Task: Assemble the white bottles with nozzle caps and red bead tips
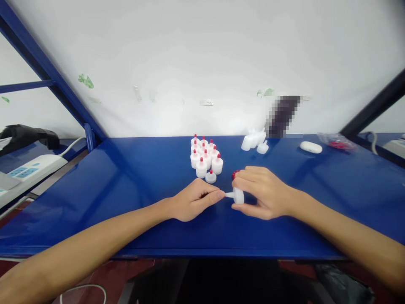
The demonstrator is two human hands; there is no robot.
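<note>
My right hand grips a small white nozzle cap lying sideways, its thin tip pointing left. My left hand is closed in a pinch at that tip; what its fingers hold is too small to see. Just behind my right hand a few small red tips lie on the blue table. Further back stands a cluster of several white caps with red tips, upright and close together, one shorter cap at its front.
A loose group of white caps without red tips lies at the back right. Beyond it are a white oval case and a clear bag with red pieces. A white power strip sits far left. Blue frame struts rise at both sides.
</note>
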